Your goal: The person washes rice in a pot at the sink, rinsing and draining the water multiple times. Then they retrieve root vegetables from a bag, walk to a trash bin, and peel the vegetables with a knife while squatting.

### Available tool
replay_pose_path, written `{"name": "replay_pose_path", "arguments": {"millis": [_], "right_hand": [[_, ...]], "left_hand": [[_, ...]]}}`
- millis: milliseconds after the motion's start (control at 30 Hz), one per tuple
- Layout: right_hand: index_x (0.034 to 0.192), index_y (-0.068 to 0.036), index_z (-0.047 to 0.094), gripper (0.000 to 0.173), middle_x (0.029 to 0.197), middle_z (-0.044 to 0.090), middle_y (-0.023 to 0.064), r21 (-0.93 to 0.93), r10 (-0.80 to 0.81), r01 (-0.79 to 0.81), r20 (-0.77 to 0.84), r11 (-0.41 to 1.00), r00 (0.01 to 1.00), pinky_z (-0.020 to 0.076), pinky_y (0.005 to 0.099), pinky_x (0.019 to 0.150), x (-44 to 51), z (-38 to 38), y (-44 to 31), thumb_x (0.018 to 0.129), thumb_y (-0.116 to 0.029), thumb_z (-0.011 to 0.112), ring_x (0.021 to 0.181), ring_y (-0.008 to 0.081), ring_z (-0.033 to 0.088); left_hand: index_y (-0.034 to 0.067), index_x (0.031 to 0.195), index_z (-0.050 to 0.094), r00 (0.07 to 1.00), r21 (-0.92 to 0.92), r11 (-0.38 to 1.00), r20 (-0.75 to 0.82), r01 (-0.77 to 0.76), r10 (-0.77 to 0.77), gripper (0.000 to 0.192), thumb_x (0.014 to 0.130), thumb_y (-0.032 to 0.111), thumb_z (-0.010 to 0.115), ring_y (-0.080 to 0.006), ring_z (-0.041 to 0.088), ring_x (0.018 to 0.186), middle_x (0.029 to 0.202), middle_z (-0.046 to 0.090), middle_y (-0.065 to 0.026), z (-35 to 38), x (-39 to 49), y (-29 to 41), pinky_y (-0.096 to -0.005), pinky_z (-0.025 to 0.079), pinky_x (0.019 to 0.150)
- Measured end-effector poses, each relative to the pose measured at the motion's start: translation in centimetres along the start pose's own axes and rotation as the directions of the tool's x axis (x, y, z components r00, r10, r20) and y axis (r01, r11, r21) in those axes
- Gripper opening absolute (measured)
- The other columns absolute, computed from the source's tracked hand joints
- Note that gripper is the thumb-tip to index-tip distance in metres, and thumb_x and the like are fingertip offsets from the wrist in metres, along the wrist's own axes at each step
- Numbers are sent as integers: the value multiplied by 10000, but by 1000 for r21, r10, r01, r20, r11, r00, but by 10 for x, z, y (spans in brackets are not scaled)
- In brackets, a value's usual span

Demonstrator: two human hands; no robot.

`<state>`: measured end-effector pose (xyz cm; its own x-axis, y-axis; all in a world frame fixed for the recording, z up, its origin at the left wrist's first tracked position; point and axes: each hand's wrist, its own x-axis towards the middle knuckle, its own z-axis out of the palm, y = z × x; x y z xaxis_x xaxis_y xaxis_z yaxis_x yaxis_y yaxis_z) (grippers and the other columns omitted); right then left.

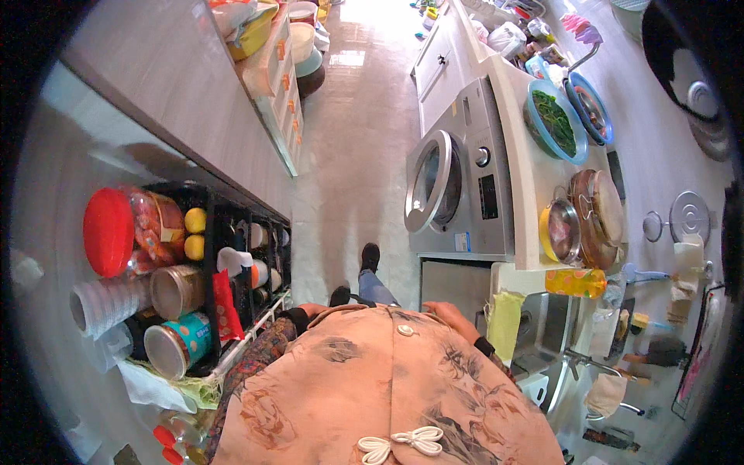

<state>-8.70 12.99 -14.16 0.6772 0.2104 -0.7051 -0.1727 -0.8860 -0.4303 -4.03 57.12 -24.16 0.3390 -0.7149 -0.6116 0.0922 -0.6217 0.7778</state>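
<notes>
My left hand (312, 309) hangs at my waist beside the black storage rack (212, 261). The floral garment (372, 383) covers much of that hand, so its fingers are hidden. On the other side, my right hand (449, 317) hangs by the open space under the counter, its fingers loosely apart with no object visible in them. Beyond it stands a silver front-loading washing machine (465, 174), its round door (429, 181) ajar. A light green cloth (504, 325) drapes over the edge of the sink (543, 331), near my right forearm.
The tiled floor (354, 145) runs ahead between rack and counter. On the counter (511, 133) sit a blue basin of leafy greens (552, 119), a metal bowl (562, 229) and a yellow bottle (575, 283). At left are a red-lidded jar (110, 232) and an orange-handled drawer unit (282, 99).
</notes>
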Motion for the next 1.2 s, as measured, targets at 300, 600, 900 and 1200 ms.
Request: {"name": "replay_pose_path", "arguments": {"millis": [300,600,900,1200], "right_hand": [[1236,-93,552,386,1205,581,153,245,-409,381,72,892,910,427,390,913,58,-123,-5,913,-294,486,1093,338,546],[1293,-71,503,375,1306,504,128,592,-520,473,-104,653,848,354,353,1006,91,-171,31,931,-167,497,1205,260,468],[1275,-64,520,380,1250,545,106,800,-287,231,-77,554,955,383,338,974,189,-232,15,912,-174,536,1143,239,510],[1227,-21,546,419,1178,600,97,771,-186,90,37,631,982,433,312,908,322,-381,-66,869,-221,634,1072,152,545]], "left_hand": [[118,1194,554,965,69,980,-205,184,-167,476,848,445,577,-389,557,984,1126,533,-215,-64,64,41,-435,450,850],[107,1031,611,894,311,881,-387,356,-225,417,816,465,614,-390,597,905,1002,609,-186,-171,134,99,-463,490,732],[97,851,660,989,631,762,-114,143,-91,371,803,455,571,-363,633,827,854,662,-158,-347,229,110,-471,500,667],[34,853,656,979,720,684,-201,116,45,300,831,321,572,-395,618,764,791,647,-189,-586,313,163,-494,495,666]]}}
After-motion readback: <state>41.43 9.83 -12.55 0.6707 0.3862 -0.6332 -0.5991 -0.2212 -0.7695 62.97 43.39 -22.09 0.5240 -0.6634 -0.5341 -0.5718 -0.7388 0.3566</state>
